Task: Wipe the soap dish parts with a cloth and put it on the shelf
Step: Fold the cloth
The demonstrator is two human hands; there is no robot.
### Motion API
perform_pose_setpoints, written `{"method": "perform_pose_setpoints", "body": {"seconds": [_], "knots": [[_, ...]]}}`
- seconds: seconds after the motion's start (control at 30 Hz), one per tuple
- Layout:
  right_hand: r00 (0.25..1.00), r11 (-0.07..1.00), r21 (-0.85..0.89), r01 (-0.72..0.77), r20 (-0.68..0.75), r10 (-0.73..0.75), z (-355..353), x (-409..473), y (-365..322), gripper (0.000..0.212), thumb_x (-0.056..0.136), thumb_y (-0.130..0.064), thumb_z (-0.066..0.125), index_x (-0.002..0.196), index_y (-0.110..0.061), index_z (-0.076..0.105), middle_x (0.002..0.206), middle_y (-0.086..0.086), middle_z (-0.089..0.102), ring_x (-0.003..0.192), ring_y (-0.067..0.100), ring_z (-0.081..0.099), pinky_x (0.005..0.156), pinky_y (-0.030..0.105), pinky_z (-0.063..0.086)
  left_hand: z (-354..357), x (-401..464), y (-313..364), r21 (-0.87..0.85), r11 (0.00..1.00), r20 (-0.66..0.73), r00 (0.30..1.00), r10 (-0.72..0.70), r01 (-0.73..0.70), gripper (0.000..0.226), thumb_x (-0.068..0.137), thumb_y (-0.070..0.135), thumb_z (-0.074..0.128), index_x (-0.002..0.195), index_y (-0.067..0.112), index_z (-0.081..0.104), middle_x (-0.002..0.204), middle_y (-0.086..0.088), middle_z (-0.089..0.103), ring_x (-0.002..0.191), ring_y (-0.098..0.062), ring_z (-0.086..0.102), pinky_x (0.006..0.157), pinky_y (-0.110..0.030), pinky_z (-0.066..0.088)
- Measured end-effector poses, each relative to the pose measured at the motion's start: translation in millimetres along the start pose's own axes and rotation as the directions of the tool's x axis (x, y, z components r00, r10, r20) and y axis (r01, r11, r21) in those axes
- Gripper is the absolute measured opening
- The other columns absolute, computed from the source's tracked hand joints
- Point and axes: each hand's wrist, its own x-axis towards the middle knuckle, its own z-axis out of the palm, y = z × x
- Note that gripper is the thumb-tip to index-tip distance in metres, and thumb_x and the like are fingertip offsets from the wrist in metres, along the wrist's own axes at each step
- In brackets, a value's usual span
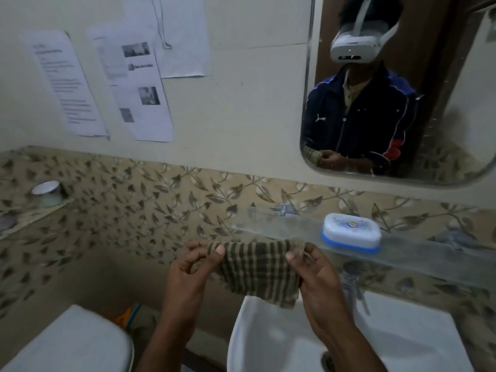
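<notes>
A brown striped cloth (261, 267) hangs spread out between my two hands above the sink. My left hand (194, 267) pinches its top left corner and my right hand (314, 275) pinches its top right corner. The soap dish (351, 232), white with a blue band and its lid on, sits on the clear glass shelf (418, 257) just right of my hands. Neither hand touches the dish.
A white sink (271, 342) lies below the cloth, with a metal tap (353, 285) under the shelf. A toilet tank lid (72, 342) is at lower left. A mirror (397, 89) hangs above the shelf. A small tin (48, 193) stands on a ledge at far left.
</notes>
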Motion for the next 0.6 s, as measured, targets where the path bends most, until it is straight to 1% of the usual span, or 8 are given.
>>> {"method": "perform_pose_setpoints", "body": {"seconds": [0.1,0.23,0.3,0.37,0.47,0.5,0.57,0.6], "knots": [[0.987,0.988,0.010,0.154,0.039,-0.154,-1,5,-10,0.065,0.082,0.011,0.065,0.130,-0.031,0.053,0.094,0.006,0.074,0.091,0.022,0.072,0.077,0.032,0.060,-3,-1,1,-0.003,0.993,-0.021,0.993,0.117,-0.117,0.010,0.078,0.017,0.071,0.078,0.015,0.081,0.120,0.009,0.072,0.117,-0.003,0.063,0.090,-0.022,0.050],[0.944,0.940,-0.179,0.292,0.214,-0.252,-6,3,-27,0.053,0.085,0.018,0.056,0.097,-0.028,0.079,0.097,-0.005,0.074,0.099,0.016,0.066,0.087,0.027,0.053,2,-3,7,-0.046,0.973,0.045,0.973,0.228,-0.226,0.031,0.082,-0.003,0.065,0.084,0.023,0.083,0.106,0.001,0.078,0.102,-0.008,0.072,0.077,-0.015,0.056],[0.905,0.897,-0.256,0.361,0.330,-0.270,-7,-2,-39,0.044,0.083,0.009,0.067,0.101,-0.029,0.080,0.099,-0.002,0.070,0.094,0.011,0.064,0.085,0.022,0.052,6,-2,8,-0.055,0.963,0.021,0.964,0.265,-0.264,0.033,0.083,-0.004,0.064,0.082,0.023,0.083,0.102,0.001,0.078,0.098,-0.008,0.072,0.078,-0.014,0.056],[0.855,0.751,-0.440,0.492,0.408,-0.321,-10,-2,-47,0.044,0.080,-0.003,0.076,0.115,-0.031,0.074,0.097,-0.002,0.067,0.091,0.005,0.063,0.084,0.019,0.051,8,1,7,-0.030,0.953,-0.040,0.953,0.300,-0.301,0.034,0.085,-0.002,0.063,0.079,0.025,0.083,0.093,0.004,0.079,0.089,-0.005,0.073,0.076,-0.013,0.055],[0.779,0.278,-0.751,0.599,0.466,-0.419,-13,6,-48,0.027,0.084,-0.028,0.076,0.109,-0.038,0.072,0.091,-0.017,0.066,0.093,0.002,0.061,0.090,0.036,0.048,8,5,5,0.013,0.939,-0.070,0.937,0.343,-0.343,0.026,0.086,0.008,0.064,0.080,0.025,0.082,0.087,0.005,0.078,0.084,-0.003,0.071,0.075,-0.013,0.054],[0.766,0.197,-0.776,0.599,0.483,-0.424,-12,6,-48,0.018,0.084,-0.036,0.072,0.102,-0.039,0.071,0.090,-0.020,0.065,0.092,0.001,0.060,0.092,0.042,0.045,6,6,3,0.038,0.934,-0.059,0.932,0.356,-0.355,0.022,0.086,0.012,0.064,0.081,0.024,0.081,0.087,0.005,0.078,0.085,-0.004,0.071,0.075,-0.013,0.054],[0.772,0.206,-0.775,0.597,0.485,-0.410,-8,5,-47,0.010,0.083,-0.043,0.067,0.091,-0.036,0.066,0.091,-0.020,0.063,0.095,0.004,0.059,0.093,0.044,0.043,3,7,0,0.084,0.927,-0.056,0.927,0.371,-0.365,0.018,0.087,0.018,0.062,0.082,0.019,0.079,0.095,0.004,0.078,0.094,-0.006,0.071,0.079,-0.014,0.054],[0.786,0.294,-0.746,0.598,0.473,-0.398,-6,4,-46,0.012,0.082,-0.043,0.067,0.087,-0.033,0.064,0.096,-0.017,0.063,0.100,0.007,0.059,0.094,0.040,0.044,0,7,-1,0.099,0.926,-0.068,0.926,0.372,-0.365,0.019,0.088,0.021,0.061,0.083,0.013,0.078,0.102,0.003,0.078,0.101,-0.006,0.071,0.083,-0.015,0.054]]}}
